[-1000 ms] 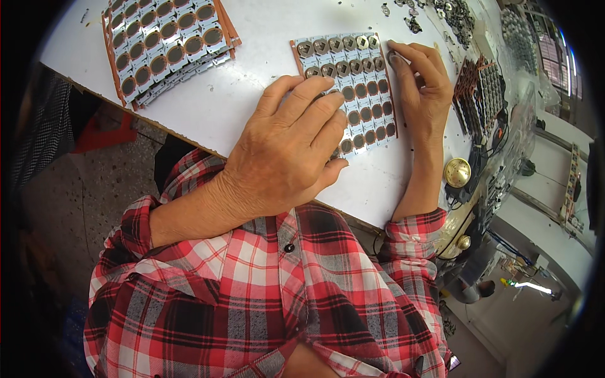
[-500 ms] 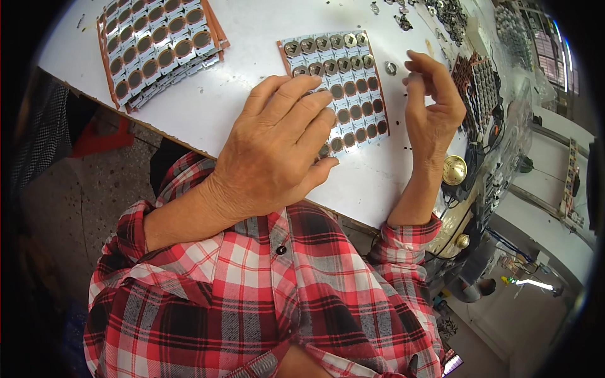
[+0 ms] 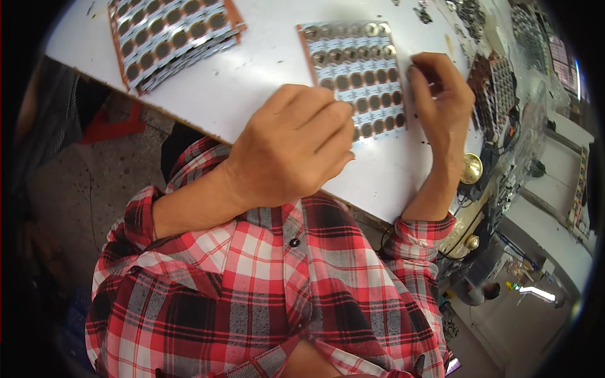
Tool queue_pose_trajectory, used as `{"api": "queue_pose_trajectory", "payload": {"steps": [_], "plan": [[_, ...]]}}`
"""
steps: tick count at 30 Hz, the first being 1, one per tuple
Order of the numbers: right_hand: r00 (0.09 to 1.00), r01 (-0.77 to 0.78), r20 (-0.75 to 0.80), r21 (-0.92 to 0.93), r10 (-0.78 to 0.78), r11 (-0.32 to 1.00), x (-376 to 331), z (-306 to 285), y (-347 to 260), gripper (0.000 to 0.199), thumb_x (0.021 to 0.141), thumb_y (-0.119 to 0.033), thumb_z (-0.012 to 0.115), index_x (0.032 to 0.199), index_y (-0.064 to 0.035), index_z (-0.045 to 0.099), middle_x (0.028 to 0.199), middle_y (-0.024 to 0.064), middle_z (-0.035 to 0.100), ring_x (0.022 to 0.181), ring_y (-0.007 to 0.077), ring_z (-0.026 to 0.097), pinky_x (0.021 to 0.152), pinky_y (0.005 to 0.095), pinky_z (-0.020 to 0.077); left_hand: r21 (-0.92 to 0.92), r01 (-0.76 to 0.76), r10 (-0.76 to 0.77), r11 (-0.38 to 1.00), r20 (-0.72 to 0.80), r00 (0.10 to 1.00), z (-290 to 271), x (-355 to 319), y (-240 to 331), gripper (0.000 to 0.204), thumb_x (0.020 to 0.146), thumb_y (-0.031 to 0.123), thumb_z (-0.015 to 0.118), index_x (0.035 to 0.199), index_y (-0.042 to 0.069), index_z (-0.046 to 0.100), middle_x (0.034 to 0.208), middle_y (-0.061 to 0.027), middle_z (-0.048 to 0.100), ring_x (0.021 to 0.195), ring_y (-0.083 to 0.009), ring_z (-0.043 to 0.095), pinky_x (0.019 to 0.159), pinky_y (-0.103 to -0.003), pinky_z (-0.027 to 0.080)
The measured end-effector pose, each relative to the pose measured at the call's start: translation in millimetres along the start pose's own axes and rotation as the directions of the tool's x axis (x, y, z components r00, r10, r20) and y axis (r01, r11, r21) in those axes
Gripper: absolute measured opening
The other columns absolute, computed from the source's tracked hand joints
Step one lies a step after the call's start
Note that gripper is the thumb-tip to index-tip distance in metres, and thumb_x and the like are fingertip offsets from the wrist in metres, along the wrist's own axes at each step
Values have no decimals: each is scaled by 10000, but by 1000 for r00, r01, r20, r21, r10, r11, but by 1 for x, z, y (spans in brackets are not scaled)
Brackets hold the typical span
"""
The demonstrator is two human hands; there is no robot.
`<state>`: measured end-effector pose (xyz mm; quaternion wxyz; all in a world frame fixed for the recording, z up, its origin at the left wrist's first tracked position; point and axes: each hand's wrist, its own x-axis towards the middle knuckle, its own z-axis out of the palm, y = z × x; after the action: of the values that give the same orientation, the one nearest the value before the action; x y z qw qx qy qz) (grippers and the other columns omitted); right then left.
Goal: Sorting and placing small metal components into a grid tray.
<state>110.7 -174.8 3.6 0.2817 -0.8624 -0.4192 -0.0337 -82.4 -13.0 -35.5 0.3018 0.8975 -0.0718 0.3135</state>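
And just beyond the left hand (image 3: pixel 291 146), a sheet (image 3: pixel 359 90) with glossy pale faces and matt dark rounds (image 3: pixel 370 77), shiny metal discs (image 3: pixel 338 57) farther out; smooth, glossy tabletop (image 3: pixel 265 53) between the hands; polished brassy dome (image 3: pixel 471 169) near the right hand (image 3: pixel 444 94)!

An electronics assembly workshop: a white workbench (image 3: pixel 271 53) bears a panel of circuit boards (image 3: pixel 357 79) at one o'clock, a stack of similar panels (image 3: pixel 170 47) at eleven and heaped metal parts (image 3: pixel 470 17) between one and two, while a lit tube (image 3: pixel 537 293) glows at four.
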Motion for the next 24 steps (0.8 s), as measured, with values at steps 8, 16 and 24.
{"api": "queue_pose_trajectory", "payload": {"steps": [8,16,24], "plan": [[897,-428,383,637,219,641,-13,25,-68,148,928,8,737,1075,23,744,863,52,741,695,71,660,547,194,510,32,-111,113,993,-59,992,7,-11,0,325,624,170,821,871,-20,729,986,-117,715,950,-271,685,784,-374,549],[934,-342,293,564,204,751,-15,34,-76,121,895,39,745,1013,16,728,855,15,721,738,55,653,602,192,512,58,-68,74,996,-97,993,8,-19,4,335,615,169,810,892,-10,750,1021,-102,724,989,-255,680,834,-396,523],[977,-151,207,521,48,840,-18,42,-69,116,883,52,750,981,11,704,855,22,705,726,52,645,619,201,508,89,123,-119,988,-47,992,-4,-21,11,464,622,266,850,998,19,737,1166,-86,690,1163,-307,607,967,-493,435]]}}
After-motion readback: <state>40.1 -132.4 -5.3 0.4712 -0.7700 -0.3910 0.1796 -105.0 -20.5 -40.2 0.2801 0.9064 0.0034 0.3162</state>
